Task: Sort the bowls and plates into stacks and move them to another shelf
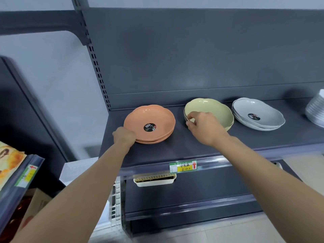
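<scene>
Three short stacks of scalloped plates stand in a row on the dark grey shelf [184, 142]. The orange stack [150, 120] is on the left, with a round black sticker on its top plate. My left hand [123, 136] grips its near left rim, fingers curled under the edge. The pale yellow-green stack [215, 111] is in the middle. My right hand [203, 126] pinches its near left rim with curled fingers. The white stack [257, 112], also with a sticker, stands to the right, untouched.
A ribbed stack of white dishes [316, 109] sits at the shelf's far right edge. A price label [183, 166] hangs on the shelf's front rail. Below, a white perforated tray [154, 179] rests on a lower shelf. Another shelf unit with packaged goods [10, 160] stands at left.
</scene>
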`<act>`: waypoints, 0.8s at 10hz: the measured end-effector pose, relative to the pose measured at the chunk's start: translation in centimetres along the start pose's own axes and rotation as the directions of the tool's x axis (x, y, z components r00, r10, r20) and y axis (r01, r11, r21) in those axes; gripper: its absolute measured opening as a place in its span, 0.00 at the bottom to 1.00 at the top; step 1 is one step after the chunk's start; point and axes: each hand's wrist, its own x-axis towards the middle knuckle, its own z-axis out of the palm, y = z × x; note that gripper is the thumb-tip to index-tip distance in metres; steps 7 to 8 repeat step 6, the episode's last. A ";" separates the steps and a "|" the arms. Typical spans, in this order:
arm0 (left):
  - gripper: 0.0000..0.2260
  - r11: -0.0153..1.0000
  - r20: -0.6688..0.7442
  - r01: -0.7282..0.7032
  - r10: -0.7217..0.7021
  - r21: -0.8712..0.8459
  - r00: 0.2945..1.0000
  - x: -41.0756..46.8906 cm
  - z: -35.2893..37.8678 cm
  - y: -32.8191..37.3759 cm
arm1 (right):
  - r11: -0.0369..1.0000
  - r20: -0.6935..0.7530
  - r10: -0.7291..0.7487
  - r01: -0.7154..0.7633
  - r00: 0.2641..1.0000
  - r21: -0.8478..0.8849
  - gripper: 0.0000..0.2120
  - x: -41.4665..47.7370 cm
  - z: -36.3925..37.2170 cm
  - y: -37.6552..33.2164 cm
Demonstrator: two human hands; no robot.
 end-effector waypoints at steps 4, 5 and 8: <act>0.15 0.998 -0.087 -0.062 0.062 -0.003 0.994 0.7 -0.7 0.0 | 0.999 0.129 -0.008 0.013 0.992 -0.035 0.12 4.5 2.6 -1.1; 0.12 0.997 -0.081 -0.064 0.068 0.048 0.994 1.0 -0.8 0.0 | 0.999 0.150 -0.002 0.007 0.989 -0.037 0.12 5.3 2.7 -1.1; 0.11 0.994 -0.135 -0.050 0.063 0.096 0.989 0.9 -0.9 0.4 | 0.998 0.110 -0.004 0.010 0.994 -0.055 0.12 5.9 2.5 -0.8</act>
